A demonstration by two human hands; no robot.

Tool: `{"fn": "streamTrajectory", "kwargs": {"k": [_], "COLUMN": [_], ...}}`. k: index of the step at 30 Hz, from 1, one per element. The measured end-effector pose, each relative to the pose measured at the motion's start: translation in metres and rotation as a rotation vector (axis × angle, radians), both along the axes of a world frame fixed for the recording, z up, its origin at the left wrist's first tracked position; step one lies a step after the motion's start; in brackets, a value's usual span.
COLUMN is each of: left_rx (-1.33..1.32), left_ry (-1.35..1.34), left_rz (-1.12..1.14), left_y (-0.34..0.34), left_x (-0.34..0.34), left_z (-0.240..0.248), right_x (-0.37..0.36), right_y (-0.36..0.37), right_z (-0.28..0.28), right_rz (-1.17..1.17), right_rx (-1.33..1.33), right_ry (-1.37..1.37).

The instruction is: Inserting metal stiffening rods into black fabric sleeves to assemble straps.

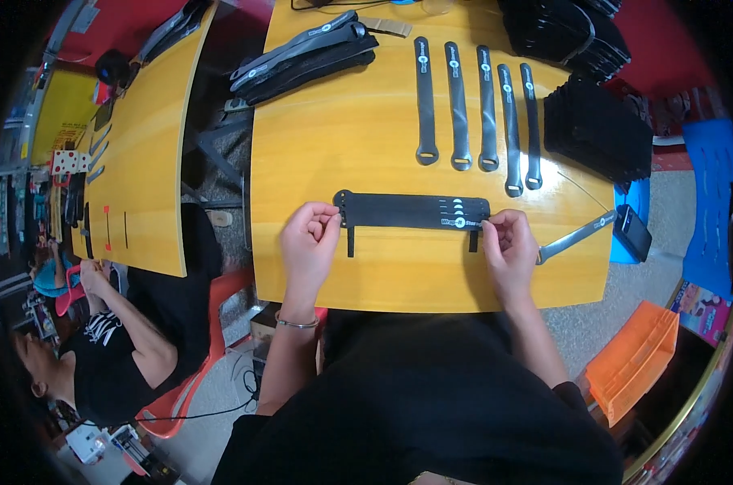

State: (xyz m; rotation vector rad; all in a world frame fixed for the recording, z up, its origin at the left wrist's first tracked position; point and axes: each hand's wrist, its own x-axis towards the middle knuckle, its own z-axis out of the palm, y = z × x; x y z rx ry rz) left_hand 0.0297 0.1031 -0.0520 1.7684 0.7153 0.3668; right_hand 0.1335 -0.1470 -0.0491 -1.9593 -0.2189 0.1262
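A wide black strap (399, 210) with white print near its right end lies across the near part of the yellow table, holes at its left end. My left hand (310, 242) pinches that left end between thumb and fingers. At the other end, my right hand (509, 246) has its fingers closed on the lower right corner. Two narrow black strips (350, 242) stick out below the strap, one near each end. Beyond it, several slim grey-black straps (458, 105) with slotted ends lie side by side. One more slim strap (576, 238) rests slanting to the right of my right hand.
A pile of dark straps (310, 61) lies at the far left of the table (326, 145). Black stacks (599, 129) stand at the right edge. An orange bag (631, 360) is at lower right. A person (116, 347) sits left at another table (144, 162).
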Motion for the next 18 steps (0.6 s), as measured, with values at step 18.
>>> {"fn": "streamTrajectory", "kwargs": {"k": [18], "left_rx": [0.051], "left_ry": [0.026], "left_rz": [-0.010], "left_y": [0.0011], "left_x": [-0.0012], "left_z": [-0.0011], "right_x": [0.0015], "right_y": [0.0038], "right_z": [0.0049], "right_rz": [0.003], "right_rx": [-0.118], "right_ry": [-0.120]}}
